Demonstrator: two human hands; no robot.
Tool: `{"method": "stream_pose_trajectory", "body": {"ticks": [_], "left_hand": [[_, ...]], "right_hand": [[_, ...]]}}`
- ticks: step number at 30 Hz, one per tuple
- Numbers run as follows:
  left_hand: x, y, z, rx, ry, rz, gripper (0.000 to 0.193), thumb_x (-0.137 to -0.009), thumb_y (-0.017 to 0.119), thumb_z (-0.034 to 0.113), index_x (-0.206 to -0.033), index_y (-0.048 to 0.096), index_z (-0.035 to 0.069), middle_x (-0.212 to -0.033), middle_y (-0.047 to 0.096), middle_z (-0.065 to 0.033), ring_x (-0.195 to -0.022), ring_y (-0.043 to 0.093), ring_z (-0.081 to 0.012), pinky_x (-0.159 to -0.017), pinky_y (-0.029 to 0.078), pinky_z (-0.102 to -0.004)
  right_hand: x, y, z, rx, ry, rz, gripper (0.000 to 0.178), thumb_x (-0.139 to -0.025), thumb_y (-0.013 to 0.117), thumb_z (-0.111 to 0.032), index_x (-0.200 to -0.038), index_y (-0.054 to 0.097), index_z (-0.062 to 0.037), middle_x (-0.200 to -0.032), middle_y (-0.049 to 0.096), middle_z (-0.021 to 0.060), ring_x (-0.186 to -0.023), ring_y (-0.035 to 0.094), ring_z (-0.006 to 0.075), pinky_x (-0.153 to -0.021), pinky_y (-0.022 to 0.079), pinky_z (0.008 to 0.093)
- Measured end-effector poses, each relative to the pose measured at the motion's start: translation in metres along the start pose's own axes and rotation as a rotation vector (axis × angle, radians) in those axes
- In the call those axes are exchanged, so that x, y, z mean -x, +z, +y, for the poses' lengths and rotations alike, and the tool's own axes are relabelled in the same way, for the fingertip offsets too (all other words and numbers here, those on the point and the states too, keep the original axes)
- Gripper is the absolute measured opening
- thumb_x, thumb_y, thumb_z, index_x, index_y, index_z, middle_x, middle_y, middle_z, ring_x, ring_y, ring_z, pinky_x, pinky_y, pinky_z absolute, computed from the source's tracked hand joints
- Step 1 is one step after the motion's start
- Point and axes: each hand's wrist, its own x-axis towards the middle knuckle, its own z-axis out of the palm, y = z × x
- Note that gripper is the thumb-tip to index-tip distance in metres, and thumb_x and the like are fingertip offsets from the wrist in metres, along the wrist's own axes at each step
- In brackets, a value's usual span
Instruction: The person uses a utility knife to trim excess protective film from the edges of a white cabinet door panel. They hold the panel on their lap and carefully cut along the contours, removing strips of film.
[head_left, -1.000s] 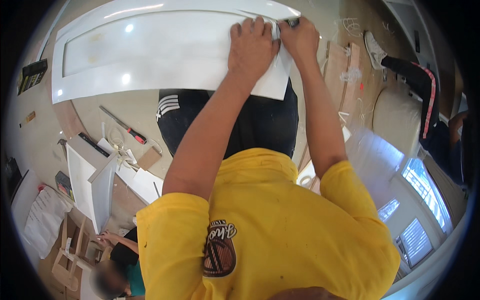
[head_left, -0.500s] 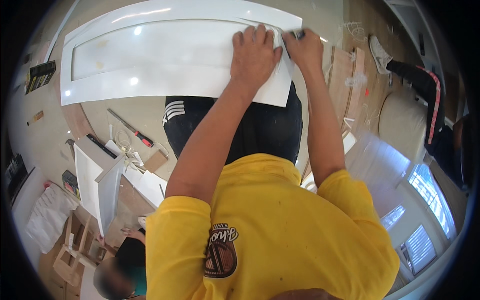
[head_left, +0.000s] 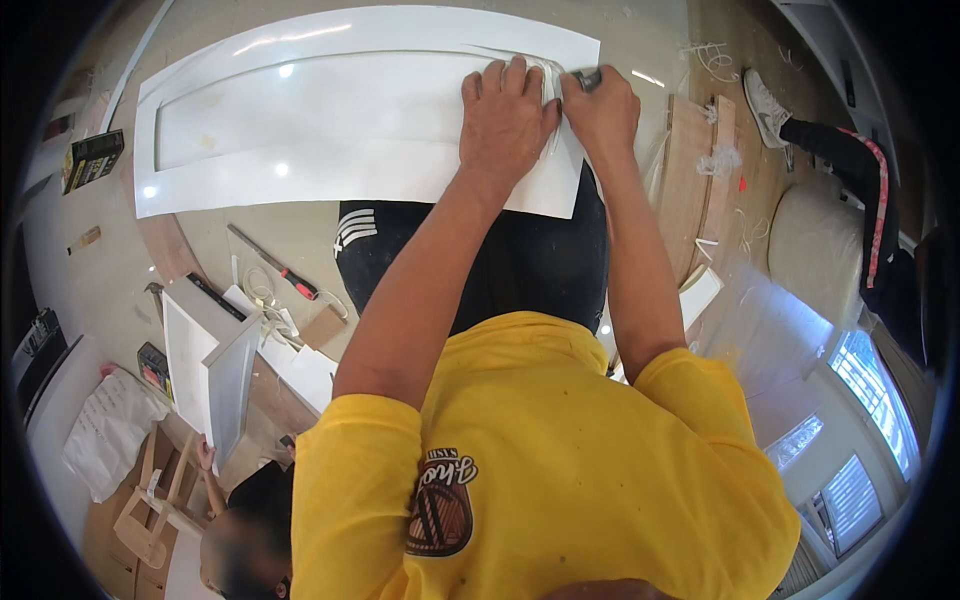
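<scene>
A glossy white panel (head_left: 300, 110) with a recessed rectangular centre spanned the space before the person, overlapping the dark trousers (head_left: 540, 260); its long axis ran left to right. The left hand (head_left: 500, 125) rested on it, grip released; the right hand's (head_left: 603, 115) grip clenched a small dark tool (head_left: 588, 79) near the right end.

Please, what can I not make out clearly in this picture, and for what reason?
All in the head view:
Dark object in the right hand: mostly covered by that hand, so its kind is unclear.
White panel: the patch under the left hand is hidden by it.
Co-worker at lower left: partly behind the yellow shirt.
Person at right: upper body lost in the dark picture rim.
</scene>
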Motion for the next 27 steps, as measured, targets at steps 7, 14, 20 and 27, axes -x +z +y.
{"method": "stream_pose_trajectory", "body": {"ticks": [7, 14, 20, 27], "left_hand": [[0.002, 0.0, 0.004, 0.009, -0.017, -0.034, 0.051, -0.095, 0.064, 0.04, -0.133, 0.066, 0.007, -0.143, 0.059, -0.0123, -0.132, 0.051, -0.0309, -0.111, 0.035, -0.0506], [0.003, 0.003, -0.002, 0.008, -0.011, 0.005, 0.051, -0.094, 0.066, 0.04, -0.132, 0.067, 0.007, -0.143, 0.059, -0.0126, -0.132, 0.05, -0.0315, -0.111, 0.034, -0.051], [0.001, 0.002, -0.001, 0.013, -0.011, -0.034, 0.052, -0.093, 0.067, 0.04, -0.133, 0.065, 0.007, -0.141, 0.059, -0.0126, -0.134, 0.049, -0.0308, -0.113, 0.033, -0.0514], [0.001, 0.003, -0.001, 0.026, -0.037, -0.063, 0.052, -0.095, 0.066, 0.039, -0.136, 0.063, 0.007, -0.144, 0.057, -0.0121, -0.136, 0.047, -0.0308, -0.115, 0.032, -0.0514]], "right_hand": [[0.006, 0.002, 0.001, 0.022, -0.06, 0.077, 0.031, -0.083, 0.074, -0.025, -0.094, 0.07, 0.0032, -0.09, 0.074, 0.0262, -0.091, 0.072, 0.0457, -0.082, 0.057, 0.0518], [0.01, 0.003, 0.0, 0.02, -0.065, 0.071, 0.03, -0.082, 0.074, -0.024, -0.093, 0.069, 0.0037, -0.088, 0.073, 0.0268, -0.087, 0.071, 0.0471, -0.081, 0.056, 0.0521], [0.004, 0.004, -0.003, 0.072, -0.09, 0.031, 0.029, -0.083, 0.074, -0.023, -0.095, 0.07, 0.0033, -0.092, 0.074, 0.0248, -0.09, 0.072, 0.0454, -0.082, 0.057, 0.0514], [-0.005, 0.003, -0.004, 0.115, -0.092, -0.004, 0.029, -0.084, 0.074, -0.024, -0.094, 0.07, 0.0027, -0.092, 0.075, 0.0236, -0.091, 0.072, 0.0447, -0.083, 0.057, 0.0514]]}}
